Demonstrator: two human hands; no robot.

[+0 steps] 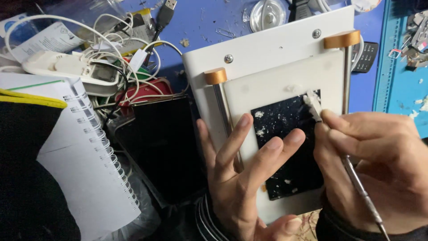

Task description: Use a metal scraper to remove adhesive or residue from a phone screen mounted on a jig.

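A black screen panel (pixel 285 134) speckled with white glue bits lies on the pale pad of a white machine (pixel 267 53) with two copper-coloured knobs. My left hand (pixel 245 178) presses flat on the panel's left side, fingers spread. My right hand (pixel 374 165) grips a thin metal scraper tool (pixel 359 183). Its white-gummed tip (pixel 313 103) touches the panel's upper right corner.
A dark phone (pixel 162 147) lies left of the machine. A spiral notebook (pixel 89 147), a white power strip (pixel 67 67) and tangled white cables (pixel 120 44) crowd the left. A blue mat (pixel 209 22) lies beneath, with a shiny metal disc (pixel 267 13) at the back and a teal mat (pixel 401 85) on the right.
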